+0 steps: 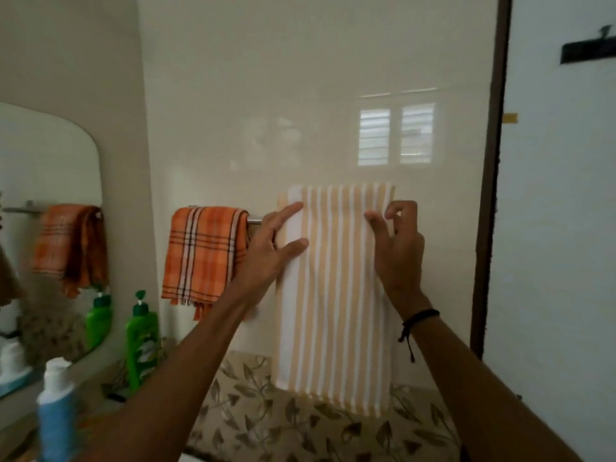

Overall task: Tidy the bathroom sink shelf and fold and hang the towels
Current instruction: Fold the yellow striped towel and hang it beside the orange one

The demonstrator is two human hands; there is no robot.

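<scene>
Smoothing is my step: the striped towel (336,295) hangs over the towel rail (254,219), right of the orange plaid towel (203,255). My left hand (271,246) presses it flat-fingered; my right hand (396,241) curls at it, grip unclear. Next, I judge, squaring its edges evenly.

This is a home bathroom. Glossy cream wall tiles (300,95) carry a metal towel rail (255,220), where an orange checked towel (203,255) and a striped towel (336,295) hang. A rounded mirror (50,161) at left reflects the checked towel. Below it stand a green pump bottle (143,341) and a white-capped blue bottle (56,411). A band of leaf-patterned tiles (283,428) runs underneath, and a dark door frame (490,195) stands at right.
</scene>
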